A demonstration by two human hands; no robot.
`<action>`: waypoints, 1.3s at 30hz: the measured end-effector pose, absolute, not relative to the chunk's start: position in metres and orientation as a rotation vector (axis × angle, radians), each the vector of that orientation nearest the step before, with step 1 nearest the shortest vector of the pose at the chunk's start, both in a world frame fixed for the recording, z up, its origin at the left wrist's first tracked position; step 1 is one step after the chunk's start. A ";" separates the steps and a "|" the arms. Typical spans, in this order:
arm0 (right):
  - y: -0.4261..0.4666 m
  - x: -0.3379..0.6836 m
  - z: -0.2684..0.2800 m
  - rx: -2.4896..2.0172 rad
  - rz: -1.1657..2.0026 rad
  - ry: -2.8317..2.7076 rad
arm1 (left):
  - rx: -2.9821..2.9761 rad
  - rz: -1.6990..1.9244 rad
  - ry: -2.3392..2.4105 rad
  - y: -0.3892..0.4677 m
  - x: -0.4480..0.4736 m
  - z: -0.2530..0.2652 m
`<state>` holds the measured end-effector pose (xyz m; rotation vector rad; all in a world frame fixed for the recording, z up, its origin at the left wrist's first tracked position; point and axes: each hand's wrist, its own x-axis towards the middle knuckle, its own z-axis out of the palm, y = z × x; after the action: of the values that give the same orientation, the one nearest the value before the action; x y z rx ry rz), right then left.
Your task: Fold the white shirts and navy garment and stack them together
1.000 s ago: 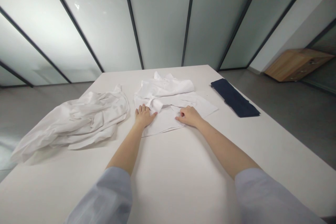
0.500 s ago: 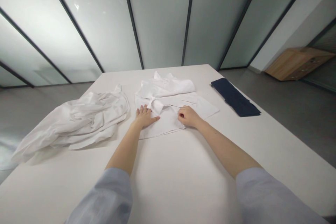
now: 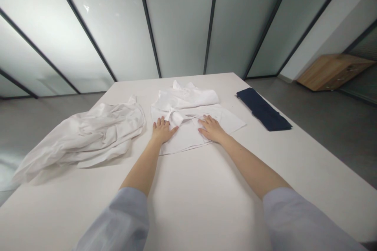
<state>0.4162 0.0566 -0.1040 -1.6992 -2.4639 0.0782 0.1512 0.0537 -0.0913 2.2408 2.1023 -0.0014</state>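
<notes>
A white garment that looks like a shirt point(image 3: 188, 98) lies partly spread in the middle of the table, its far part bunched and its near part flatter. On its near left side rests my left hand point(image 3: 161, 130), open, fingers spread and thumb pointing right. My right hand point(image 3: 211, 128) lies flat on the near right part of the cloth, fingers apart and holding nothing. A rumpled fold of the fabric stands up between the two hands.
A crumpled heap of white cloth point(image 3: 103, 135) covers the table's left side and hangs over that edge. Folded dark navy fabric point(image 3: 263, 109) lies near the right edge of the white table point(image 3: 203, 196). Beyond are frosted glass panels point(image 3: 179, 19) and a wooden cabinet point(image 3: 332, 71).
My right hand has opened from a closed pinch and now lies flat on the white cloth. The left hand has barely shifted.
</notes>
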 end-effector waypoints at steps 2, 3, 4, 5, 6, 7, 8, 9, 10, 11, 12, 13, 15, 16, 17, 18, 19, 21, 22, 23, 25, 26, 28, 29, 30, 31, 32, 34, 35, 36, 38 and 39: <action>0.056 0.414 -0.102 -1.834 0.110 -2.431 | 2.277 -0.018 2.063 0.053 0.151 -0.090; 0.056 0.414 -0.100 -1.882 0.129 -2.422 | 2.295 -0.027 2.047 0.053 0.151 -0.090; 0.056 0.413 -0.098 -1.913 0.146 -2.422 | 2.311 -0.033 2.037 0.053 0.151 -0.091; 0.056 0.413 -0.096 -1.928 0.163 -2.429 | 2.320 -0.037 2.035 0.053 0.151 -0.091; 0.055 0.413 -0.094 -1.929 0.175 -2.442 | 2.321 -0.042 2.035 0.054 0.151 -0.092; 0.055 0.413 -0.092 -1.925 0.182 -2.455 | 2.317 -0.047 2.038 0.054 0.151 -0.092; 0.054 0.413 -0.090 -1.920 0.184 -2.464 | 2.309 -0.051 2.040 0.055 0.151 -0.092; 0.053 0.413 -0.088 -1.916 0.181 -2.471 | 2.303 -0.054 2.039 0.055 0.151 -0.092; 0.052 0.413 -0.086 -1.915 0.175 -2.477 | 2.299 -0.057 2.036 0.055 0.151 -0.092; 0.051 0.413 -0.084 -1.914 0.166 -2.483 | 2.300 -0.058 2.031 0.055 0.152 -0.092; 0.050 0.412 -0.082 -1.911 0.158 -2.493 | 2.303 -0.059 2.026 0.054 0.152 -0.091; 0.049 0.412 -0.080 -1.907 0.150 -2.504 | 2.306 -0.060 2.022 0.054 0.153 -0.090; 0.046 0.412 -0.077 -1.908 0.136 -2.510 | 2.313 -0.057 2.017 0.052 0.153 -0.088; 0.044 0.412 -0.075 -1.910 0.129 -2.504 | 2.321 -0.051 2.012 0.051 0.152 -0.087; 0.042 0.414 -0.074 -1.917 0.120 -2.488 | 2.333 -0.046 2.003 0.049 0.151 -0.086; 0.040 0.415 -0.073 -1.929 0.110 -2.463 | 2.349 -0.040 1.990 0.048 0.150 -0.086; 0.038 0.418 -0.073 -1.947 0.102 -2.432 | 2.372 -0.036 1.970 0.046 0.148 -0.086; 0.034 0.425 -0.073 -1.989 0.103 -2.362 | 2.430 -0.029 1.906 0.040 0.143 -0.088; 0.033 0.429 -0.074 -2.002 0.112 -2.330 | 2.459 -0.025 1.869 0.036 0.140 -0.089; 0.032 0.434 -0.074 -1.998 0.125 -2.314 | 2.484 -0.021 1.830 0.032 0.137 -0.090; 0.033 0.443 -0.072 -1.949 0.154 -2.346 | 2.518 -0.005 1.758 0.024 0.129 -0.092; 0.034 0.448 -0.070 -1.927 0.162 -2.382 | 2.529 0.009 1.724 0.020 0.125 -0.092; 0.037 0.455 -0.062 -1.928 0.160 -2.447 | 2.537 0.054 1.656 0.014 0.118 -0.088; 0.038 0.456 -0.057 -1.947 0.152 -2.452 | 2.521 0.102 1.647 0.013 0.116 -0.085; 0.039 0.456 -0.051 -1.959 0.143 -2.438 | 2.493 0.178 1.666 0.012 0.116 -0.080; 0.040 0.453 -0.044 -1.951 0.140 -2.412 | 2.466 0.277 1.701 0.011 0.118 -0.075; 0.040 0.448 -0.038 -1.914 0.150 -2.382 | 2.449 0.394 1.740 0.012 0.123 -0.070; 0.040 0.429 -0.027 -1.753 0.214 -2.339 | 2.464 0.619 1.771 0.014 0.139 -0.062; 0.039 0.417 -0.023 -1.632 0.283 -2.335 | 2.495 0.688 1.738 0.016 0.150 -0.059; 0.038 0.404 -0.020 -1.489 0.375 -2.335 | 2.517 0.718 1.680 0.019 0.161 -0.057; 0.040 0.381 -0.018 -1.171 0.661 -2.306 | 2.446 0.718 1.577 0.028 0.181 -0.056; 0.042 0.373 -0.019 -1.033 0.820 -2.240 | 2.348 0.743 1.535 0.035 0.187 -0.056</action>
<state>0.3725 0.0419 -0.0186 -1.0330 -2.2397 0.8196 0.1873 0.0346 -0.0562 2.3483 1.5346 0.7432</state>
